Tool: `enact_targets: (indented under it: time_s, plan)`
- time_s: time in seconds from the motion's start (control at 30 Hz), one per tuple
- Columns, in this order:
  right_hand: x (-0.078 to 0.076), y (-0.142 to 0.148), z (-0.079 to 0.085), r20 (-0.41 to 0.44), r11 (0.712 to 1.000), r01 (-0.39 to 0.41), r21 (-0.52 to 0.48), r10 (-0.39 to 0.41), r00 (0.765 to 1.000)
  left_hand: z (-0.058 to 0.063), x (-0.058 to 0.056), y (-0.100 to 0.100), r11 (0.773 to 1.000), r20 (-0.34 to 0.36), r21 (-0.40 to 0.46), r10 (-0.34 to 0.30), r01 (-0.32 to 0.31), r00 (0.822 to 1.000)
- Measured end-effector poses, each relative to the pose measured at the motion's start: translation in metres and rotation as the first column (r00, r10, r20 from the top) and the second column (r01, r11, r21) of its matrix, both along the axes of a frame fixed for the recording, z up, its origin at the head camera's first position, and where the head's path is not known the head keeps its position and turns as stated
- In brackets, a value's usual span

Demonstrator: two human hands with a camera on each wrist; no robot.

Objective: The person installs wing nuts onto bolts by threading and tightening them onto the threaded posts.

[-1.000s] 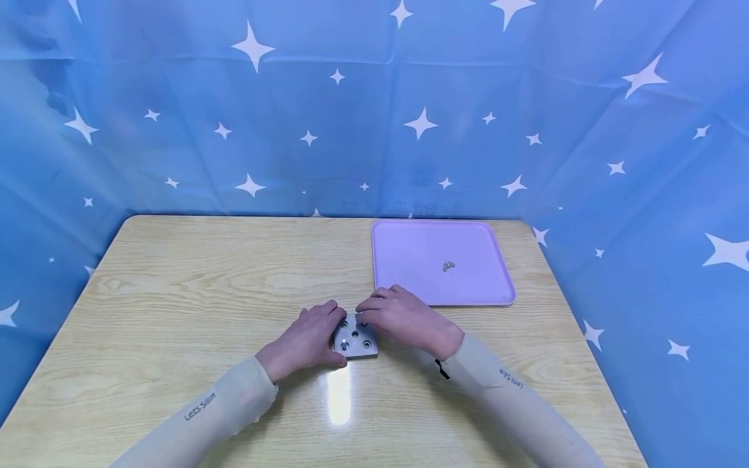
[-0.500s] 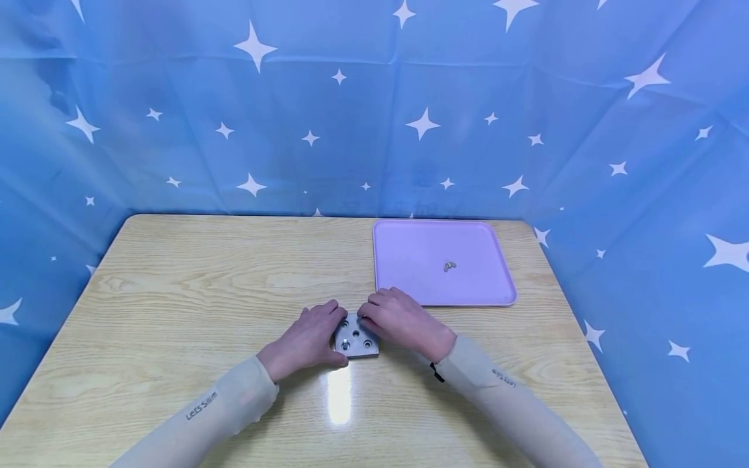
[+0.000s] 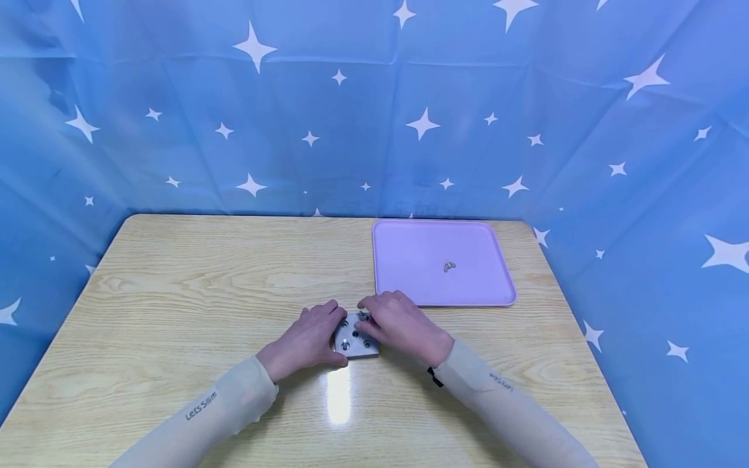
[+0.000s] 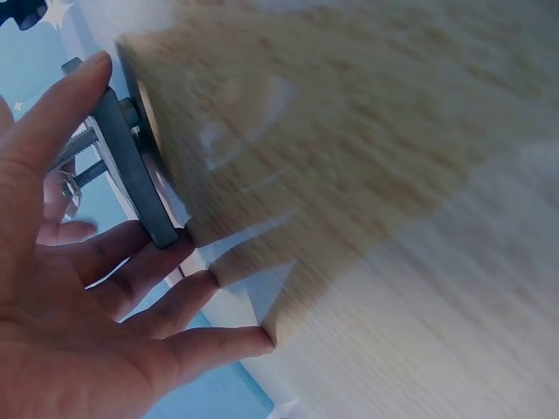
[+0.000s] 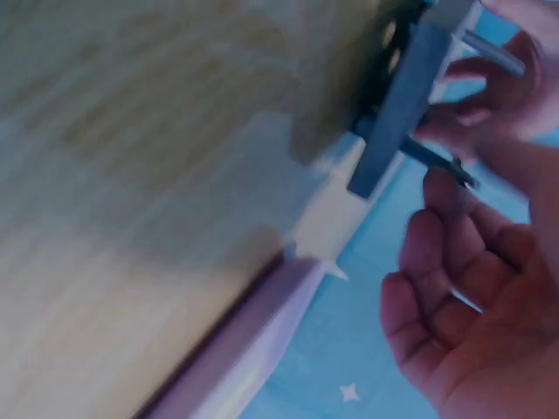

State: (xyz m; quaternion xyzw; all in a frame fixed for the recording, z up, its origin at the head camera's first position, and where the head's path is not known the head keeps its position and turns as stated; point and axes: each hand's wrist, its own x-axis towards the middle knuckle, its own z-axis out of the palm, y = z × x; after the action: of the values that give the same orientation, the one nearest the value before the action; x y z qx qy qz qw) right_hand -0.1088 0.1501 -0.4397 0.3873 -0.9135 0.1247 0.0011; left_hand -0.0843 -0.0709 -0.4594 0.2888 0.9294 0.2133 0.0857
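Observation:
A grey metal plate [image 3: 357, 351] with several holes sits at the table's middle, held slightly above the surface on bolt heads underneath. My left hand [image 3: 307, 338] grips its left side, thumb at the near edge and fingers at the far one. Bolts stick up through it; one bolt [image 3: 345, 344] shows at the near left corner. At the far right corner a small wing nut [image 4: 70, 185] sits on a bolt end. My right hand [image 3: 400, 325] curls thumb and index finger around this nut, the two spread apart; exact contact is blurred in the right wrist view.
Behind the right hand lies a purple tray [image 3: 409, 260] with a few small metal pieces [image 3: 448, 266] in it. The wooden table [image 3: 234, 260] ends at a blue star-patterned curtain [image 3: 351, 162] at the back and on both sides.
The right thumb and index finger, close together half a second ago, have spread apart, uncovering the bolt at the far right corner. The left hand and plate have stayed in place.

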Motion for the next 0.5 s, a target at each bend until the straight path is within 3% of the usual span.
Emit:
enact_targets:
  time_s: [0.1, 0.3, 0.5]
  plan:
    - [-0.003, 0.006, 0.007, -0.001, 0.998, -0.044, 0.044, 0.044, 0.999, 0.001, 0.0, -0.001, 1.0, 0.001, 0.002, 0.001, -0.001, 1.0]
    - [-0.008, 0.013, 0.017, -0.042, 0.961, -0.254, 0.11, 0.26, 0.965, 0.001, -0.001, -0.001, 1.0, 0.02, -0.002, 0.009, -0.009, 1.0]
    - [-0.009, 0.014, 0.015, -0.074, 0.956, -0.254, 0.149, 0.266, 0.961, 0.002, 0.0, 0.0, 1.0, 0.025, -0.001, 0.008, -0.008, 1.0]
